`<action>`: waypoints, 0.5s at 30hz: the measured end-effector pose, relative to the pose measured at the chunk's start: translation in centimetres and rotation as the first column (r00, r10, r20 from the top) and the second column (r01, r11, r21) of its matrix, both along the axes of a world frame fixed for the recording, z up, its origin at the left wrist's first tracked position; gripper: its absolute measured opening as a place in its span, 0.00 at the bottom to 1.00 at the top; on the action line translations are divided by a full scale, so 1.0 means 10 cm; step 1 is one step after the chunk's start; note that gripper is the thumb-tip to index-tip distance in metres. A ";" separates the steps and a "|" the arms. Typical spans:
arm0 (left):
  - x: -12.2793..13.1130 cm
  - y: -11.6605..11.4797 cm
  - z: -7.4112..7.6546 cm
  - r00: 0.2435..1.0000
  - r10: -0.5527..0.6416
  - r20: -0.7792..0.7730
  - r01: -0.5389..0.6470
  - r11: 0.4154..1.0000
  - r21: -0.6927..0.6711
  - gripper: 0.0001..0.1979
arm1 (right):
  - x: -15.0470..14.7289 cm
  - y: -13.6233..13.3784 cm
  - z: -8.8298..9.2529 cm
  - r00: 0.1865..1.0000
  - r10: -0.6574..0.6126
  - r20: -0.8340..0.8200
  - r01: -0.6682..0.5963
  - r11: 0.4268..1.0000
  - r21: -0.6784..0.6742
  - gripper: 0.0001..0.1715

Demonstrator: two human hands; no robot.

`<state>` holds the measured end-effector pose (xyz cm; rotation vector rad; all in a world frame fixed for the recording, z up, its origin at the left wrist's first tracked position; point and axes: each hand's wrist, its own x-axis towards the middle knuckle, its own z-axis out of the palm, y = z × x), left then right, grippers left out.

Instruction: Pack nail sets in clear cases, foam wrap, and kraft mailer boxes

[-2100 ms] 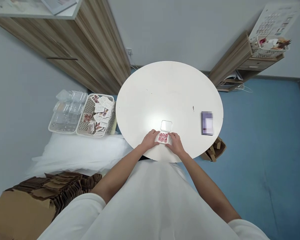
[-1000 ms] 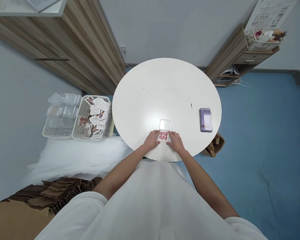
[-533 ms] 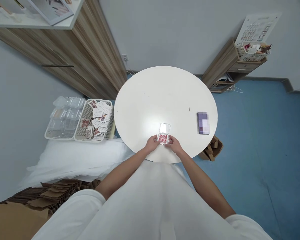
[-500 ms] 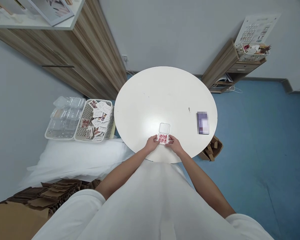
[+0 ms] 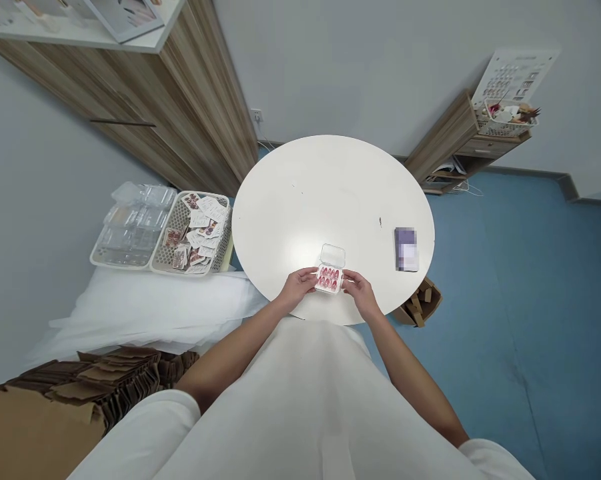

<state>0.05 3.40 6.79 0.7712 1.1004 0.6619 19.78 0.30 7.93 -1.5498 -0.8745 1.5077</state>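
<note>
A small clear plastic case (image 5: pixel 333 256) is at the near side of the round white table, its lid swung up on the far side. Inside lie several red press-on nails (image 5: pixel 329 277), in two rows. The case looks slightly turned, and I cannot tell whether its base is off the tabletop. My left hand (image 5: pixel 298 288) grips its left edge, with fingers and thumb closed there. On the opposite edge, the fingers of my right hand (image 5: pixel 359 291) close on the case from the right.
A purple box (image 5: pixel 406 250) lies at the right on the white table (image 5: pixel 325 180). Left of the table stand a basket of printed cards (image 5: pixel 179 220) and another of clear plastic cases (image 5: pixel 125 243). An open carton (image 5: pixel 433 303) sits below the right edge; folded cardboard (image 5: pixel 45 427) is stacked lower left.
The case has turned slightly and looks a little larger. My hands have shifted somewhat apart along its sides. The whole view has tilted a little.
</note>
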 end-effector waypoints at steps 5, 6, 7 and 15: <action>0.02 -0.05 0.09 0.991 0.000 0.131 0.006 0.999 -0.043 0.23 | 0.06 0.11 0.09 0.984 -0.017 -0.175 0.003 0.997 -0.078 0.27; 0.03 -0.06 0.10 0.988 0.002 0.152 0.006 0.998 -0.055 0.23 | 0.06 0.13 0.10 0.981 -0.020 -0.191 0.004 0.997 -0.080 0.27; 0.04 -0.07 0.12 0.986 0.005 0.169 0.007 0.998 -0.067 0.23 | 0.07 0.16 0.11 0.980 -0.025 -0.196 0.010 0.997 -0.074 0.27; 0.07 -0.07 0.25 0.966 0.028 0.257 0.005 0.992 -0.129 0.22 | 0.13 0.23 0.29 0.973 0.010 -0.229 -0.011 1.000 -0.002 0.23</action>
